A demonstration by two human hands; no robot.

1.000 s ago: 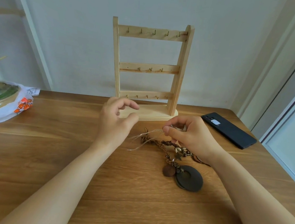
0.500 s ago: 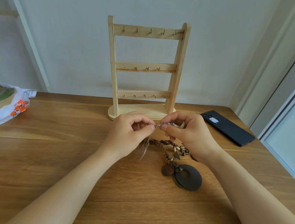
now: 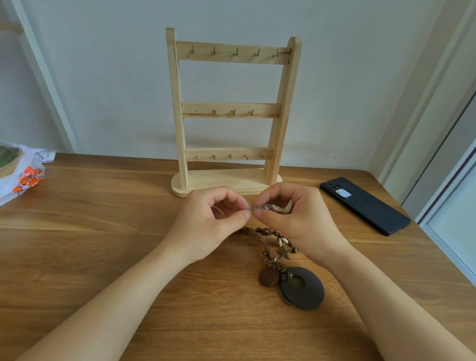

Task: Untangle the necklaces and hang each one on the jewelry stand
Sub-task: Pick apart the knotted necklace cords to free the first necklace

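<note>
Necklaces (image 3: 279,268): brown braided tangle, shells, discs | left hand (image 3: 213,221), right hand (image 3: 299,220) pinch it

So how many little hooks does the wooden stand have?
13: five on the top bar, three on the middle bar, five on the bottom bar. None seem hidden.

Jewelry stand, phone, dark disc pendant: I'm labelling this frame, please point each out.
jewelry stand (image 3: 202,110), head view, middle rail.
phone (image 3: 368,207), head view, back cover.
dark disc pendant (image 3: 311,295), head view, disc's right side.
</note>
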